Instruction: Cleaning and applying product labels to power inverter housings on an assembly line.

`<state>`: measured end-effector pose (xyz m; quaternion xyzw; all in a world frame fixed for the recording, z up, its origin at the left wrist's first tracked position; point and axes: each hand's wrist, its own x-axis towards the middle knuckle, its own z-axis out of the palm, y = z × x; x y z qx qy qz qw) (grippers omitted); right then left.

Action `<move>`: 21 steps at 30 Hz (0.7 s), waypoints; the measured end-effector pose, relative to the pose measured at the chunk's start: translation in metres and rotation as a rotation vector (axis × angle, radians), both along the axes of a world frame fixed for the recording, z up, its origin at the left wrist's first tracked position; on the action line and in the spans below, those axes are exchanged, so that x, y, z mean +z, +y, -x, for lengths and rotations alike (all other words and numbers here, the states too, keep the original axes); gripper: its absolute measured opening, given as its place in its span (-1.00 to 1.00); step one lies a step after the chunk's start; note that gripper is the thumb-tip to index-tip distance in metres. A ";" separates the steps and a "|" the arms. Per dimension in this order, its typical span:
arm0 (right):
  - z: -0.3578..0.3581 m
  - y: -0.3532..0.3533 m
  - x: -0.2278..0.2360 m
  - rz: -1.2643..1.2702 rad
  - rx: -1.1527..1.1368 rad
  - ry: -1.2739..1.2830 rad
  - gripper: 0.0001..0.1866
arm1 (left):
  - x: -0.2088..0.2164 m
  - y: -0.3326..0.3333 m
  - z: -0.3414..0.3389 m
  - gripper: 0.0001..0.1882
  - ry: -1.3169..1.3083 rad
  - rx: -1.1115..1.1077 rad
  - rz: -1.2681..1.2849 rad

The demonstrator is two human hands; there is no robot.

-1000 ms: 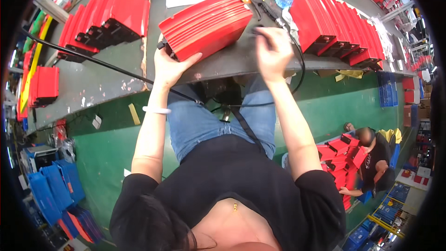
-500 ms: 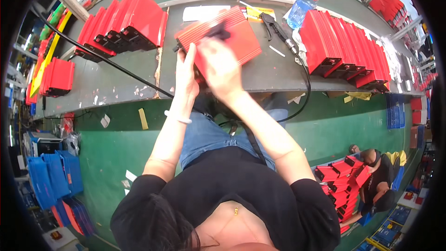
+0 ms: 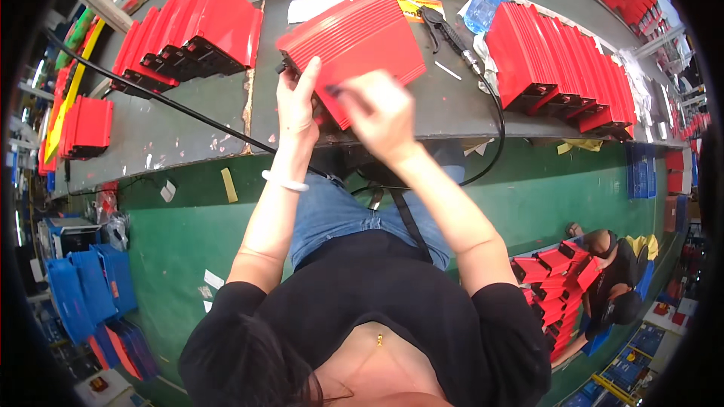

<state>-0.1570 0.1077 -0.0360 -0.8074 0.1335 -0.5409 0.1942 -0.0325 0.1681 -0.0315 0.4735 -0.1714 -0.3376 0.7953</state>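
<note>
A person's bare hands work at a grey desk point(image 3: 200, 117), seen from above. The left hand point(image 3: 299, 111) grips the near left edge of a red case point(image 3: 377, 45) with a ribbed upper side, thumb on the face, fingers round the edge. The case sits at a slant over the middle of the desk, though whether it rests there or is lifted cannot be told. The right hand point(image 3: 385, 113) is bent over the lower part of the case, its fingertips closed on a small dark object point(image 3: 334, 91) (too blurred to identify). Beyond the case, to the right, lie a black air gun point(image 3: 451, 39) and a clear plastic bottle point(image 3: 489, 6) with a blue cap; its fill level is unclear. Rows of similar cases stand at both sides, the left row point(image 3: 226, 26) and the right row point(image 3: 543, 60). On the green floor point(image 3: 188, 237), blue bins point(image 3: 111, 275) stand at lower left and a blue crate point(image 3: 641, 173) at right; their contents cannot be made out. Further down on the right, red cases point(image 3: 554, 290) are heaped beside a co-worker point(image 3: 611, 283); any container beneath the heap is mostly hidden.
</note>
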 end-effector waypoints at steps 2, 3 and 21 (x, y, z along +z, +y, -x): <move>0.018 -0.040 -0.003 -0.233 -0.326 -0.045 -0.91 | 0.000 0.004 0.000 -0.54 0.013 -0.029 0.036; 0.025 -0.059 -0.007 -0.417 -0.390 -0.096 -0.91 | 0.000 0.002 0.000 -0.53 0.030 -0.008 0.033; 0.036 -0.021 -0.005 -0.044 0.011 -0.009 -0.85 | 0.005 -0.004 -0.035 -0.30 -0.384 -0.260 0.085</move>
